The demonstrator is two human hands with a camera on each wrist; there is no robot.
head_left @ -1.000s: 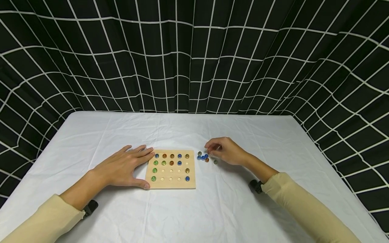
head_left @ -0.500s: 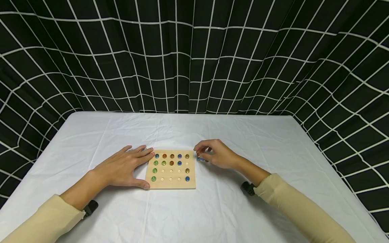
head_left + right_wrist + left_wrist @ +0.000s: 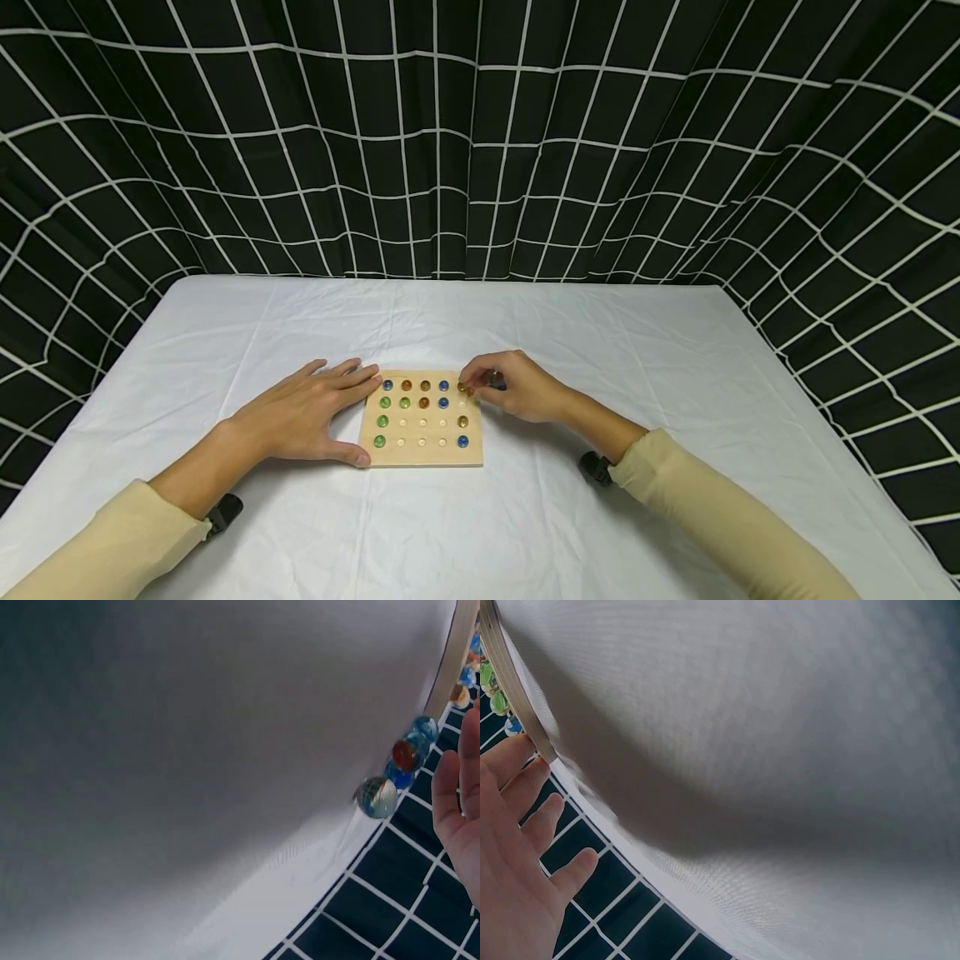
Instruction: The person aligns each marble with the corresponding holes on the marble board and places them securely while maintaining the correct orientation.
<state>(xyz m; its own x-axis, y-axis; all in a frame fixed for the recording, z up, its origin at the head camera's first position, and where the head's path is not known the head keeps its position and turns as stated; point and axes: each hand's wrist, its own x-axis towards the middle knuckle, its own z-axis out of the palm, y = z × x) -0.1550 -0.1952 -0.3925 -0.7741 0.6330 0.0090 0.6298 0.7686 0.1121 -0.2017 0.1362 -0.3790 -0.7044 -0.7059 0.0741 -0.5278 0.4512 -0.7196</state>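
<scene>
A light wooden board point(image 3: 422, 456) with rows of shallow hollows lies on the white cloth; green, blue, orange and amber marbles fill many of them. My left hand point(image 3: 307, 414) rests at its left side, fingers spread and straight, index fingertip at the far left corner and thumb at the near one. My right hand point(image 3: 521, 387) pinches an orange-brown marble point(image 3: 470, 392) between thumb and fingers over the board's far right corner, beside the vacant hollow in the second row. In the left wrist view, the left fingers reach the board's edge point(image 3: 517, 682).
Loose marbles sit on the cloth point(image 3: 570, 500) right of the board, mostly hidden behind the right hand. The right wrist view shows a clear one point(image 3: 377, 797) with blue and red ones beside it. A black curtain point(image 3: 465, 167) with white grid lines surrounds the table.
My right hand has moved left from beyond the loose marbles to the board's right edge, carrying the orange-brown marble. My left hand and the board have stayed put.
</scene>
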